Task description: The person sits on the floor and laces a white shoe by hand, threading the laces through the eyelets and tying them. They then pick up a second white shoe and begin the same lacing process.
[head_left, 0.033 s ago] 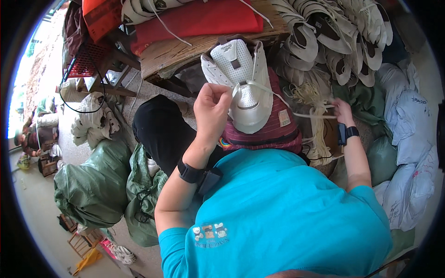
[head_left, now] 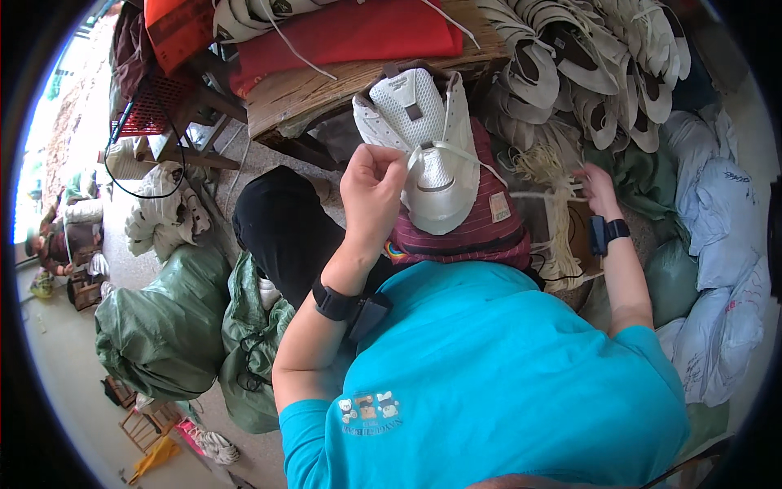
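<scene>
White lace (head_left: 464,152) crosses the shoe (head_left: 444,210) just right of the left grip (head_left: 373,191), which seems closed on it, and runs toward the right grip (head_left: 600,191), whose hold is unclear; even tension should prevent twisting.

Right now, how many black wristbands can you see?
2. The left wristband sits below the left hand, the right wristband below the right hand. Others may be hidden.

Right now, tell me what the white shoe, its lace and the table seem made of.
White shoe: probably synthetic leather, smooth, sheen at the toe. Lace: likely woven textile, matte, curving softly. Table: apparently wood, worn, with grain showing.
</scene>
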Demonstrator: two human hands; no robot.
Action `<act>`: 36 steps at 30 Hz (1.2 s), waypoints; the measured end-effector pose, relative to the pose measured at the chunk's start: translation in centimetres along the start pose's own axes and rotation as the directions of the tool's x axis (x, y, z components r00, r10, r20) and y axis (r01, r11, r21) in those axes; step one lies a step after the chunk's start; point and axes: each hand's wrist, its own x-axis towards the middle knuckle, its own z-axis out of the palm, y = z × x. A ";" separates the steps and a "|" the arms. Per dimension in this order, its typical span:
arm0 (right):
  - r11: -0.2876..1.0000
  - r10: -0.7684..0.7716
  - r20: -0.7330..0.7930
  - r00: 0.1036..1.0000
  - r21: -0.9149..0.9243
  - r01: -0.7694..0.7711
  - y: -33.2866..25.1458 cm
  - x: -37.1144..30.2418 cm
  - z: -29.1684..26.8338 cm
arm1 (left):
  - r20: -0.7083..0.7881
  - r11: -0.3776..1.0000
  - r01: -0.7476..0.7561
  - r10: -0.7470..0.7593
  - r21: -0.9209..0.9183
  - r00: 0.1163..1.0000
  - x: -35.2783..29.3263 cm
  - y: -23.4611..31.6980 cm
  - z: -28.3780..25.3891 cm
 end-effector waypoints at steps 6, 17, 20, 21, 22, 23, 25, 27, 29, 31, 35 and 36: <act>0.963 -0.266 0.467 0.844 0.086 0.255 -10.6 -12.9 15.5 | 0.012 0.876 -0.253 0.272 0.411 0.962 0.3 1.4 1.1; 0.911 -0.359 0.765 0.535 0.164 0.377 -13.7 -19.4 20.7 | 0.476 0.297 -0.600 0.395 0.743 0.786 1.8 5.8 -1.3; 0.908 -0.353 0.766 0.537 0.141 0.395 -14.3 -19.9 21.2 | 0.640 0.161 -0.716 0.348 0.679 0.685 3.3 7.2 -1.9; 0.915 -0.321 0.776 0.543 0.106 0.389 -14.7 -19.9 21.4 | 0.668 0.177 -0.730 0.305 0.660 0.678 3.9 7.1 -1.9; 0.924 -0.301 0.777 0.553 0.094 0.372 -14.4 -19.6 21.7 | 0.695 0.193 -0.742 0.262 0.642 0.669 4.3 7.1 -1.9; 0.932 -0.282 0.777 0.563 0.081 0.354 -13.8 -19.2 22.1 | 0.717 0.169 -0.753 0.231 0.636 0.658 4.4 7.4 -1.8; 0.922 -0.212 0.797 0.566 -0.030 0.387 -13.2 -18.4 22.1 | 0.723 0.145 -0.748 0.191 0.648 0.664 4.6 7.6 -1.6; 0.786 -0.306 0.791 0.530 -0.104 0.609 -12.1 -18.0 22.2 | 0.716 0.125 -0.733 0.156 0.669 0.680 4.8 7.7 -1.4; 0.684 -0.352 0.789 0.503 -0.150 0.714 -11.8 -17.8 22.1 | 0.696 0.110 -0.707 0.126 0.698 0.707 4.9 7.7 -1.1; 0.758 -0.317 0.768 0.556 -0.148 0.636 -12.1 -17.8 22.2 | 0.673 0.124 -0.687 0.138 0.716 0.727 4.8 7.5 -1.2; 0.842 -0.322 0.684 0.654 -0.109 0.529 -12.0 -18.1 22.9 | 0.594 0.310 -0.630 0.212 0.712 0.776 4.5 6.9 -1.6; 0.810 -0.384 0.678 0.627 -0.078 0.581 -11.7 -18.0 23.2 | 0.592 0.337 -0.620 0.196 0.708 0.782 4.5 7.0 -1.6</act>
